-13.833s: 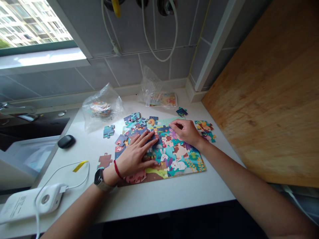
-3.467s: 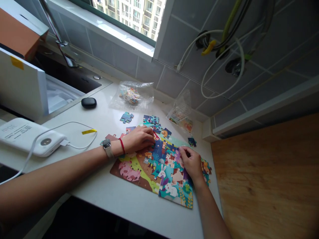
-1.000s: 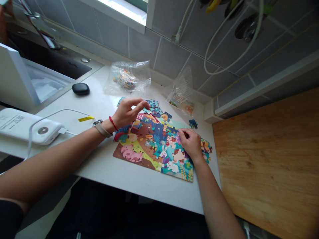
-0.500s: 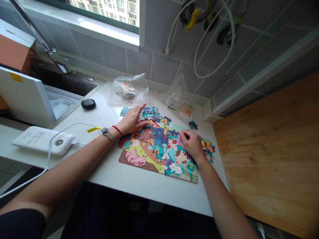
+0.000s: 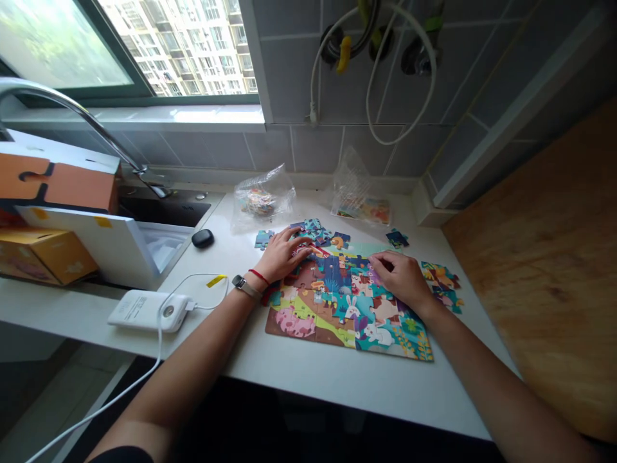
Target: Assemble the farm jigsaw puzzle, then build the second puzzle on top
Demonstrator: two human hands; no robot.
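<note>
A partly joined jigsaw puzzle (image 5: 332, 302) with a pig, rabbits and cows lies flat on the white counter. My left hand (image 5: 284, 256) rests over its upper left part, palm down, with the fingers stretched out toward a pile of loose teal pieces (image 5: 313, 228). At the puzzle's upper right, my right hand (image 5: 402, 276) has its fingers closed in a pinch on a purple puzzle piece (image 5: 374, 275), partly hidden by the fingers. Just behind the puzzle lies a loose piece with an orange shape (image 5: 340, 240). A dark loose piece (image 5: 397, 238) lies farther right.
Two clear plastic bags (image 5: 263, 200) with puzzle parts lie toward the wall. Joined pieces (image 5: 441, 280) sit right of my right hand. A white power bank (image 5: 149, 310) with a cable, a black case (image 5: 202, 238), boxes (image 5: 48, 254) and a sink (image 5: 166, 211) are on the left.
My view has tilted up and left, so the counter appears lower and farther right. My left hand's raised fingers have come down flatter. The right hand keeps its pinch at the same spot.
</note>
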